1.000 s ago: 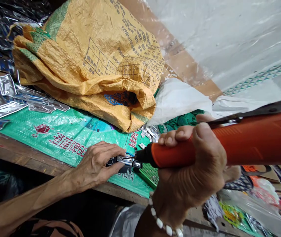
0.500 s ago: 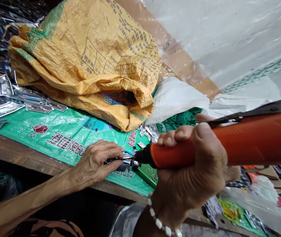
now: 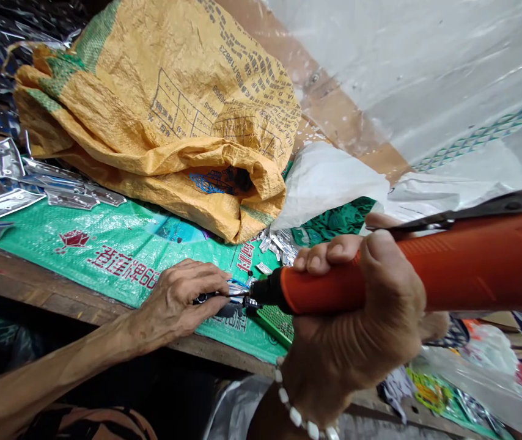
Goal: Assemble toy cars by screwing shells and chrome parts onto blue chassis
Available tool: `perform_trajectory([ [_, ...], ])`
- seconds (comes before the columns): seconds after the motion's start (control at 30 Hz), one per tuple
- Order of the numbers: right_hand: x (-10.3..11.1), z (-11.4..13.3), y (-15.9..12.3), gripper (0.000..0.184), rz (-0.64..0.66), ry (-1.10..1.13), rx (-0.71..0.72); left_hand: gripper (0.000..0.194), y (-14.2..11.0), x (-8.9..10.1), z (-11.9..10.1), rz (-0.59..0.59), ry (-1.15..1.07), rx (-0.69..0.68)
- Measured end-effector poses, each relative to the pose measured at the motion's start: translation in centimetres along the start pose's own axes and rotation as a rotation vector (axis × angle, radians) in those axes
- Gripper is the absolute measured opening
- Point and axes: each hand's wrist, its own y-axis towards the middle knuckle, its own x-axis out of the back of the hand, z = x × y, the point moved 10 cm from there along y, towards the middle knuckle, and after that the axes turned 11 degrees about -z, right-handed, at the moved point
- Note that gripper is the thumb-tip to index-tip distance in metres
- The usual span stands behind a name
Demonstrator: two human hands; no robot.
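Note:
My right hand [image 3: 357, 311] is wrapped round a red electric screwdriver [image 3: 467, 263], its black nose and thin bit pointing left. The bit reaches the small shiny and black part [image 3: 238, 296] low over the bench. Thumb and fingers of my left hand [image 3: 185, 296] are closed on that part's left end; its shape is mostly hidden by the fingers and the tool. Just right of it, partly under the screwdriver, lies a green perforated tray [image 3: 277, 324]. Small silvery metal pieces [image 3: 282, 244] are heaped behind the black nose.
A yellow woven sack [image 3: 173, 122] lies across the back. Shiny metal plates [image 3: 59, 186] are piled at the left on a green plastic sheet [image 3: 59, 235]. A white bag [image 3: 334, 177] with green pieces [image 3: 337, 223] sits behind the screwdriver. The wooden bench edge [image 3: 82, 305] runs along the front.
Almost nothing differs. The screwdriver and my right hand have shifted very slightly; my left hand keeps its hold on the part.

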Motion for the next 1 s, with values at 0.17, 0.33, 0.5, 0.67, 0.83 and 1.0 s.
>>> perform_trajectory([
  [0.17, -0.05, 0.02, -0.03, 0.021, -0.003, 0.018, 0.005, 0.006, 0.06, 0.0, -0.12, 0.006, -0.008, 0.006],
  [0.33, 0.03, -0.01, -0.04, 0.02, -0.013, -0.009, 0.012, 0.006, -0.09, -0.13, 0.03, 0.019, -0.006, 0.021],
  [0.5, 0.03, -0.13, -0.1, 0.021, -0.012, -0.019, 0.028, 0.007, -0.13, -0.18, 0.0, 0.019, -0.002, 0.016],
  [0.67, 0.05, -0.06, -0.11, 0.02, -0.024, -0.017, 0.025, 0.005, -0.06, -0.05, -0.04, 0.012, 0.015, 0.01],
  [0.83, 0.12, 0.0, 0.08, 0.02, -0.03, -0.023, 0.019, 0.005, -0.04, 0.11, 0.04, 0.007, 0.029, 0.005],
  [1.0, -0.08, -0.04, 0.17, 0.022, -0.018, -0.008, 0.026, 0.007, -0.05, 0.07, 0.05, 0.013, 0.034, 0.008],
])
